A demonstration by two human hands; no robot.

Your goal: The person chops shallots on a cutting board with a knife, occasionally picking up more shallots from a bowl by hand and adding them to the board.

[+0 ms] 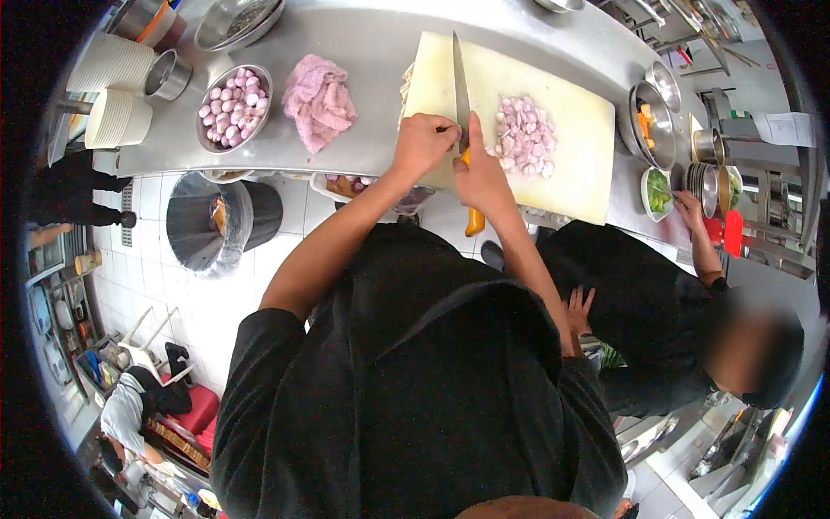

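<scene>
My right hand (481,177) is wrapped round the yellow handle of a kitchen knife (461,82), whose long blade points away from me over the pale cutting board (579,130). Beside the blade's base, my left hand (425,145) is closed in a pinch at the board's near left part. Something small and dark shows at its fingertips, too small to name. Right of the knife lies a pile of cut shallots (525,138) on the board. Whole peeled shallots (233,107) fill a metal bowl (201,137) further left.
A crumpled pink cloth (318,102) lies between bowl and board. Below the counter edge stands a lined bin (186,227). At right, a co-worker's hand (689,210) is near a dish of green vegetables (659,192) and metal bowls (635,138). Stacked white containers (117,119) stand far left.
</scene>
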